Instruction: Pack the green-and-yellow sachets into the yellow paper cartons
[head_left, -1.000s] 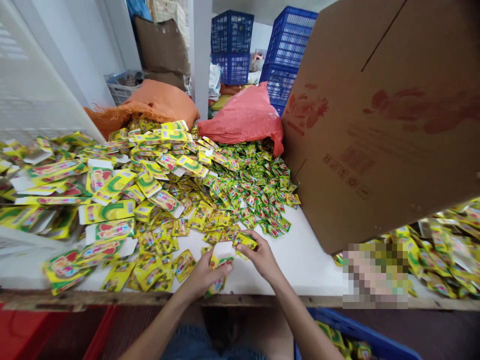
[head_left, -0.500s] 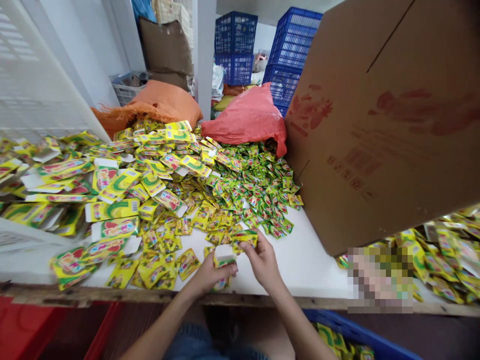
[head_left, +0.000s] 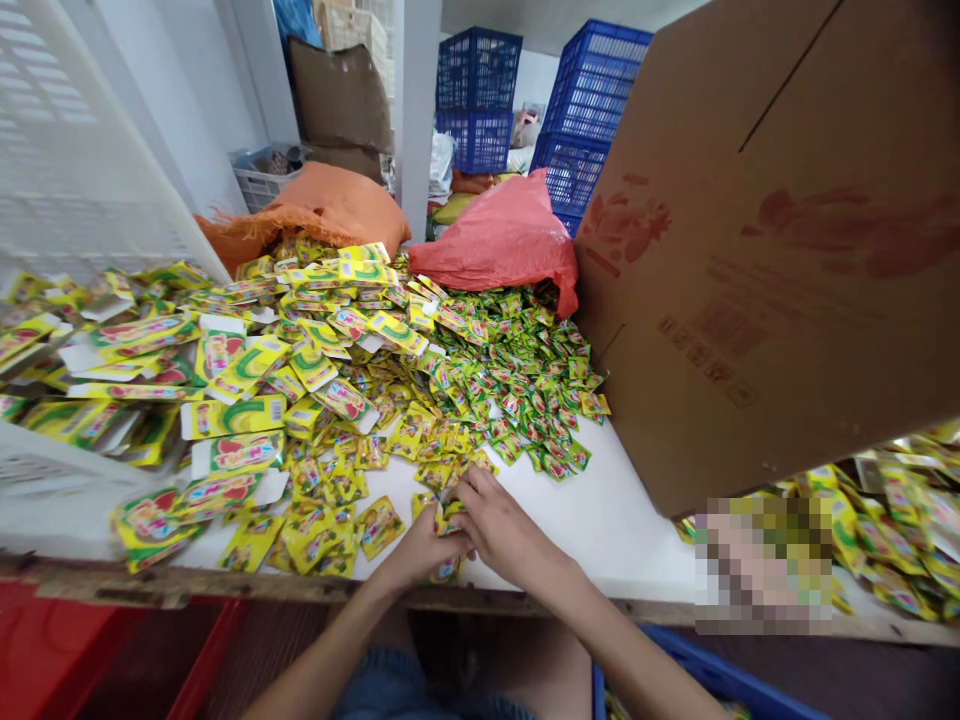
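My left hand (head_left: 424, 552) is closed around a small yellow-and-green carton (head_left: 448, 570), just above the front of the white table (head_left: 600, 545). Most of that carton is hidden by my fingers. My right hand (head_left: 499, 525) bends over its upper end, fingers curled together on a small yellow sachet (head_left: 451, 510); how far the sachet is inside the carton cannot be made out. Loose yellow sachets (head_left: 322, 530) lie left of my hands, and green sachets (head_left: 517, 385) are heaped beyond them. Flat fruit-printed cartons (head_left: 240, 415), several with white flaps open, are piled at left.
A big cardboard box (head_left: 750, 280) leans at right. Behind the heaps lie an orange sack (head_left: 337, 205) and a red plastic bag (head_left: 502, 235). A white crate (head_left: 82, 180) stands at left, a blue crate (head_left: 675, 655) below the table edge. Another person's blurred hand (head_left: 757, 565) is at right.
My right hand has moved left and down with the sachet, from beside the carton to its upper end, and now meets my left hand. The white flap is now covered.
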